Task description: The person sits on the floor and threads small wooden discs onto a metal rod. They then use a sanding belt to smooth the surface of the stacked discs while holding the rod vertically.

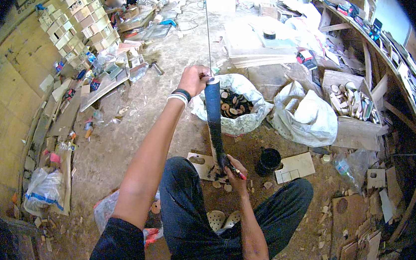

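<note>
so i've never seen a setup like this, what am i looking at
There's no machine, just a person's two bare hands. The picture comes from a fisheye camera on their head, looking down, so edges bend. The left hand pinches a thin rod where it leaves the top of a dark column. The right hand holds what looks like a brush at the column's lower end. On the floor are a sack of round pieces, another white sack, a black pot and a board.
</note>
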